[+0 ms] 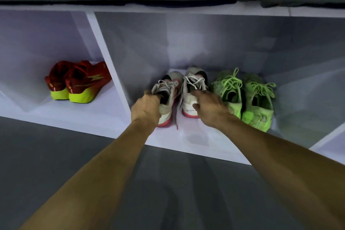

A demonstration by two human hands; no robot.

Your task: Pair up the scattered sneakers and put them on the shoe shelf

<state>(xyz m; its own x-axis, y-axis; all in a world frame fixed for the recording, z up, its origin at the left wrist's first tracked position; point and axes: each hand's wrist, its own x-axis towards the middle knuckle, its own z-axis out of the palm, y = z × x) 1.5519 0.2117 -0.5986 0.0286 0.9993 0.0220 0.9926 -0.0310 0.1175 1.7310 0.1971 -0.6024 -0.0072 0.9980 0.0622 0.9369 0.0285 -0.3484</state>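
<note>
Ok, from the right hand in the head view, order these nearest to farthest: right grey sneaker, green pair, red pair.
From the right hand:
1. Right grey sneaker: the hand rests on its heel, middle compartment.
2. Green pair: just right of the hand, same compartment.
3. Red pair: far left, in the next compartment beyond the divider.

White-grey sneaker pair (183,95), red soles, heels outward, middle shelf (196,142) bay; green pair (244,97) beside; red-yellow pair (78,82) left bay.

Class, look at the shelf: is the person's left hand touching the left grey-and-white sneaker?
Touching. The head view shows the left hand gripping the heel collar of the left grey-and-white sneaker, fingers curled into its opening.
</note>
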